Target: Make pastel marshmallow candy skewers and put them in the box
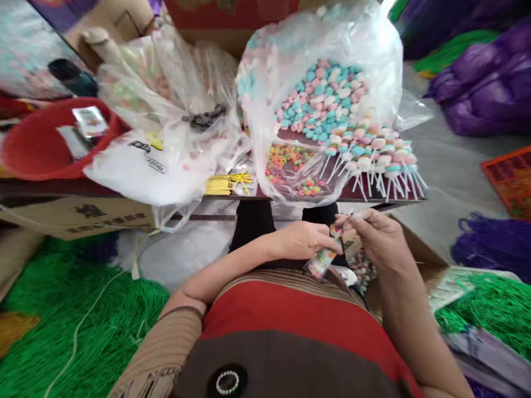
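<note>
Close in front of my body, my left hand (305,240) is closed on a small clear packet (322,261) with colourful contents, which hangs below its fingers. My right hand (378,235) pinches the gathered top of that packet, close to the left fingertips. Beyond the hands, on the dark red table (265,193), lie white-stick lollipops (384,152) of pink, white and blue candy. Beside them a large clear bag (265,94) lies open, with pink, blue and white candies (321,99) and small ring candies (290,160). Yellow ties (219,183) are bundled at the table's front edge.
A red basket (37,141) and a white plastic bag (145,171) occupy the table's left. Below right, a cardboard box (423,260) holds candies. Green netting (103,331) covers the floor at left; purple bundles (485,83) lie at right.
</note>
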`<state>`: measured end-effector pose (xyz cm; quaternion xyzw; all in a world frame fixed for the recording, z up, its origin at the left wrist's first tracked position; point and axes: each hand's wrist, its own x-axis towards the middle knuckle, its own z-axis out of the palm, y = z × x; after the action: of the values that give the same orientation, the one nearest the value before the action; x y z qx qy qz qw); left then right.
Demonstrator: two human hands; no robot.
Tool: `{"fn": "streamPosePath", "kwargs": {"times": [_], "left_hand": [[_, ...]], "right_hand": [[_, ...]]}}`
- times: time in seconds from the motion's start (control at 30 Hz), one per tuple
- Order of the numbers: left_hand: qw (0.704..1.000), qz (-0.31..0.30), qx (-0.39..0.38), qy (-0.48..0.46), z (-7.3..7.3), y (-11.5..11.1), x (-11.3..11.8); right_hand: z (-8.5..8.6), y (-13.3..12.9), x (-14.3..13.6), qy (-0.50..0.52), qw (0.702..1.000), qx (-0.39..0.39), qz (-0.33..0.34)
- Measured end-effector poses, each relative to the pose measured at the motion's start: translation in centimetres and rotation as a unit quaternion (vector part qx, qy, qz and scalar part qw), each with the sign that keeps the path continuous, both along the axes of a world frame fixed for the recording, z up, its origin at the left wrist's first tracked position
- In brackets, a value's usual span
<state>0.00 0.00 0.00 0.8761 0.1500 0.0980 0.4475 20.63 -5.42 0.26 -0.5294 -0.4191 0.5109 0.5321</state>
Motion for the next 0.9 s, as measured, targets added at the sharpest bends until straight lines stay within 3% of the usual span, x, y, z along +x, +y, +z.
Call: {"fn": "streamPosePath", "kwargs": {"times": [0.13,0.23,0.3,0.37,0.43,0.57,0.7,0.8,0.9], "left_hand": [[0.995,-0.073,-0.068,0.007,-1.8,-1.6,2.6],[0.991,-0.092,-0.097,0.018,-1.8,-1.5,2.4],[0.992,-0.043,-0.112,0.032,-1.5,-1.0,1.9],[0.984,0.062,-0.162,0.031,-1.5,-0.5,1.7],[0.956,0.129,-0.262,0.016,-1.7,-0.3,1.9],[0.891,0.123,-0.436,-0.020,-2.2,-0.6,2.5],[0.785,0.138,-0.594,-0.111,-1.7,-0.1,1.9],[0.737,0.102,-0.649,-0.159,-1.3,0.6,1.2],[0.719,0.075,-0.668,-0.177,-1.4,0.9,1.0]], "right_hand": [[-1.4,-1.2,-3.3,-0.028,0.998,-0.054,-0.021],[-1.9,-1.0,-3.9,0.058,0.992,-0.064,-0.087],[-1.9,-0.4,-3.4,0.142,0.979,-0.056,-0.132],[-1.7,0.5,-2.9,0.187,0.967,-0.026,-0.169],[-1.3,1.5,-2.7,0.183,0.963,0.016,-0.200],[-0.3,3.1,-3.5,0.113,0.965,0.089,-0.221],[0.3,3.3,-3.2,0.039,0.965,0.127,-0.226],[-0.3,2.5,-2.2,0.025,0.977,0.076,-0.196],[-1.3,1.6,-1.9,0.064,0.994,-0.023,-0.091]]}}
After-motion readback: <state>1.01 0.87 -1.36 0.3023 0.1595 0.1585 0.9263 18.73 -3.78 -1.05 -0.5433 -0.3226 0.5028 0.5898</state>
